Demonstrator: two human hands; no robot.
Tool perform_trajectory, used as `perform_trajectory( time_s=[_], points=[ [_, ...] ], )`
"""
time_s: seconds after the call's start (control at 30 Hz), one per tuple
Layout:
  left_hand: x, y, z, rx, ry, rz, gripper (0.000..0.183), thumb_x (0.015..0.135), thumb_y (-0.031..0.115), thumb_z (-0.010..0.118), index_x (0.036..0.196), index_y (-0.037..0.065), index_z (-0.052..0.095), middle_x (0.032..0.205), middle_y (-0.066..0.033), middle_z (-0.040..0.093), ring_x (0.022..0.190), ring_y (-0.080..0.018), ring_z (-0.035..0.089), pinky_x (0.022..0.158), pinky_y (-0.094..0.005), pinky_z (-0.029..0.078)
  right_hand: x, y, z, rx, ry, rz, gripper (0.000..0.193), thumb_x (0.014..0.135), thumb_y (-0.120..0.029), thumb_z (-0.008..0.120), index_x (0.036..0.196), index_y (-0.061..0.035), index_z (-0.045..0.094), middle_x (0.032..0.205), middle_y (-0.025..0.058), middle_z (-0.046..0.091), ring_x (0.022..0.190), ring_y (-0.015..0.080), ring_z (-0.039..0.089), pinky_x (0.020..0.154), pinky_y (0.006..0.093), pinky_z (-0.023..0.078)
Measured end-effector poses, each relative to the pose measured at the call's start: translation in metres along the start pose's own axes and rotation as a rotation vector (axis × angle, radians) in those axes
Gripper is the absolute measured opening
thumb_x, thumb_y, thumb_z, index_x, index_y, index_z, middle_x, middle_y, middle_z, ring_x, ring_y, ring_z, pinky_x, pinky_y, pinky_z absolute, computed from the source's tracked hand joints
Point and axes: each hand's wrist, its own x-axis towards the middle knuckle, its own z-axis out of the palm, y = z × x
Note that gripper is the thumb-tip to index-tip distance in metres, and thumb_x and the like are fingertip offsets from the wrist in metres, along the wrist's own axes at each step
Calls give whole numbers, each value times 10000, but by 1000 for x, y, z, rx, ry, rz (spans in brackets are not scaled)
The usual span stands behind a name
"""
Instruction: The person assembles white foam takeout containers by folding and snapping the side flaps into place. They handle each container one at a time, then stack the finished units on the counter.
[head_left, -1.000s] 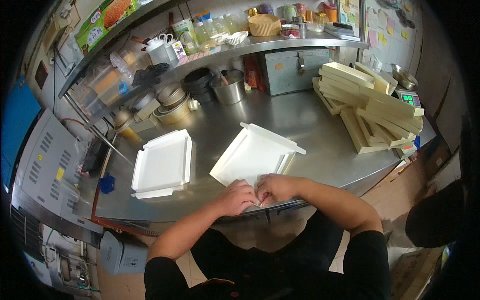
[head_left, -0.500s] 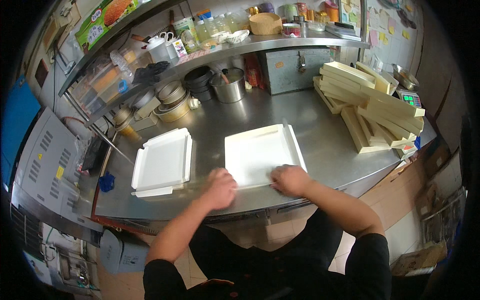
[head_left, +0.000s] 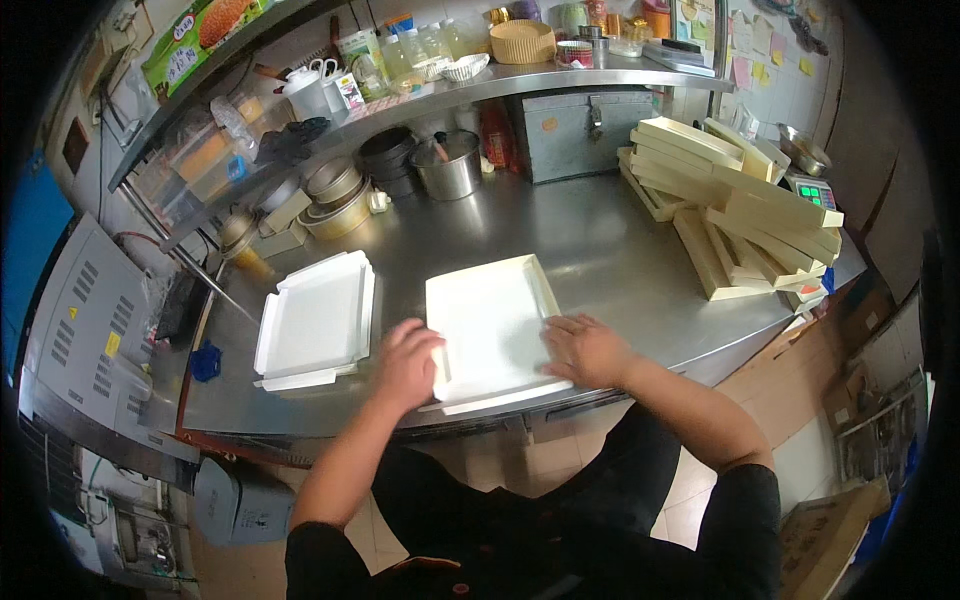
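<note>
A white, shallow cardboard box [head_left: 490,320] lies near the counter's front edge, with raised cream walls at its far and right sides. My left hand [head_left: 405,365] is closed around its left wall, fingers bent over the edge. Over the right wall lies my right hand [head_left: 588,350], fingers curled across it toward the inside, partly hiding the wall. A loose flap sticks out along the near edge. To the left rests another white cardboard box [head_left: 315,315], touched by neither hand.
Many cream box parts [head_left: 740,205] are piled at the right, beside a scale [head_left: 812,192]. Behind stand a grey metal case [head_left: 585,135], a steel pot [head_left: 447,168] and cake tins [head_left: 338,200]. A loaded shelf [head_left: 480,90] overhangs the back. A blue object [head_left: 206,362] sits at the left edge.
Both hands have left the near edge and moved up to the side walls, the left hand farther left. The box has shifted left and toward me, and its near flap now lies outward.
</note>
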Motion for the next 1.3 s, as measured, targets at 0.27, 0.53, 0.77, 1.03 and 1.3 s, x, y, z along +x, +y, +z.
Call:
perform_trajectory(
  time_s=[0.27, 0.53, 0.77, 1.03, 1.3],
  points=[
    [-44, 28, -4, -43, -196, 115, 476, 1042, 391, 754, 1425, 110, 716, 1527, -129, 676, 1455, -350, 605, 1290, -527, 419, -11, -8, 11, -238, 63, -124, 795, 1041, -627, 650, 1524, 1, 589, 1604, 253, 558, 1555, 427, 477, 1289, 524, 399],
    [-42, 15, 11, -168, -10, 57, 219, 1038, 266, 766, 1213, 143, 811, 1330, -73, 774, 1318, -306, 701, 1162, -476, 544, 0, 17, 41, 150, 372, -155, 262, 979, -329, 826, 1082, -90, 796, 1371, 158, 750, 1396, 359, 652, 1186, 509, 502],
    [-44, 23, 14, -178, 39, 22, 164, 970, 230, 820, 1016, 73, 813, 1184, -87, 788, 1175, -313, 718, 1053, -463, 562, -5, 11, 32, 87, 387, -284, 202, 960, -293, 817, 1039, -109, 793, 1300, 120, 763, 1306, 348, 685, 1108, 540, 515],
    [-7, 33, 39, -105, 157, -53, 111, 969, 145, 765, 915, 49, 782, 988, -91, 758, 1004, -347, 681, 929, -465, 549, 47, -19, 50, -58, 195, -36, 151, 1021, -190, 621, 1085, -90, 714, 1156, 97, 723, 1187, 340, 659, 1031, 491, 495],
    [-15, 46, 39, -169, 87, -9, 171, 996, 138, 750, 1123, 43, 813, 1239, -121, 768, 1228, -346, 700, 1143, -438, 537, 94, 0, 53, 31, 282, -141, 183, 962, -135, 689, 1125, -150, 771, 1158, 83, 739, 1149, 319, 682, 1056, 471, 483]
  ],
)
